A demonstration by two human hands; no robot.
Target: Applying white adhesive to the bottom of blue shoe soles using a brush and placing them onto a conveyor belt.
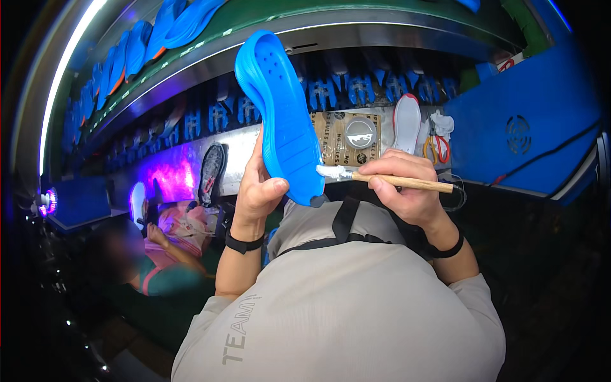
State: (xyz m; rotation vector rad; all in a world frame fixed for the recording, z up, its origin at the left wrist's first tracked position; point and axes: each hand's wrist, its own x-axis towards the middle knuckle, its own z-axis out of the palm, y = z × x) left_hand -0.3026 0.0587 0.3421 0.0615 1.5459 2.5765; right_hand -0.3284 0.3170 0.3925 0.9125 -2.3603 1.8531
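My left hand [259,191] is closed round the heel end of a blue shoe sole [283,114], which stands tilted up in front of me. Several small holes dot its far end, and a dark patch shows at the near tip. In my right hand [404,184] is a brush [407,183] with a pale wooden handle. Its white, wrapped-looking head meets the right edge of the sole low down; whether it presses on it or just hovers there I cannot tell. Part of my left fingers is hidden behind the sole.
A round tin [361,132] sits on brown printed cardboard [328,137]. Right of it lie a white sole with red trim [407,121] and scissors [439,149]. A dark sole [211,172] lies left. Blue soles [137,48] line the green belt [356,19]. Another person [168,261] holds a sole at left.
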